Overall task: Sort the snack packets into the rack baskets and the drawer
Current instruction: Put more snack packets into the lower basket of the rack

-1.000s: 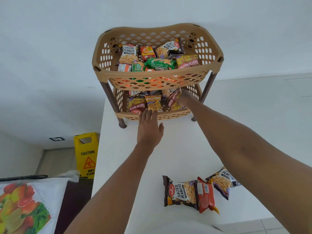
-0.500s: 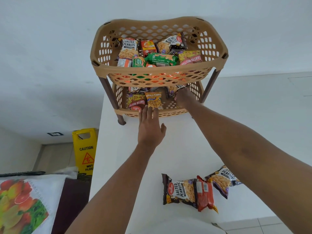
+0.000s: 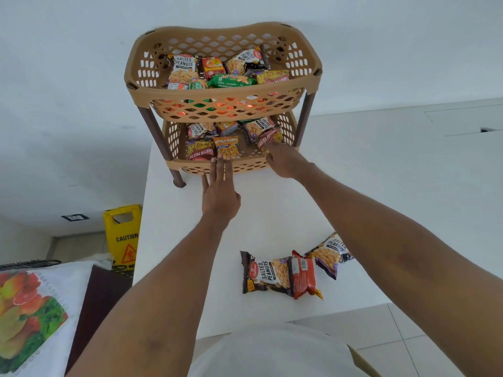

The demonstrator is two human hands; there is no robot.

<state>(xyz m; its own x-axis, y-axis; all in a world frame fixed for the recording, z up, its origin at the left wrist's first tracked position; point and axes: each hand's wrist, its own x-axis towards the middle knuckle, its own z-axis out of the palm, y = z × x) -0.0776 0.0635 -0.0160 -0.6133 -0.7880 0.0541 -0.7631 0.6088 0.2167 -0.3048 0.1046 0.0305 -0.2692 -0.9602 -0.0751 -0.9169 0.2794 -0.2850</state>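
Head view: at the upper centre of the frame, your two hands meet the lower basket [image 3: 174,164] of a tan two-tier rack [image 3: 307,77] standing on a white counter [image 3: 272,213]. Your left hand [image 3: 220,194] lies flat and spread, fingertips on the basket's front rim just below an orange packet [image 3: 226,147], holding nothing. Your right hand [image 3: 283,160] reaches over the rim at the right, fingers touching a red packet [image 3: 268,138]; whether they grip it cannot be told.

The upper basket [image 3: 130,77] is already heaped with packets. Three packets wait at the lower right of the frame: a brown one [image 3: 262,273], a red one [image 3: 303,276] overlapping it, and another [image 3: 329,254] partly hidden by your right forearm. No drawer is in sight.

The risk, as it appears: a push on the rim could slide the light rack back along the counter, and a hasty shove could spill packets over the low front wall.

Legible print: "SALTED PEANUTS", "MASALA PEANUTS", "KHATTA MEETHA" on packets; "CAUTION" on a yellow floor sign [image 3: 122,235] at left.
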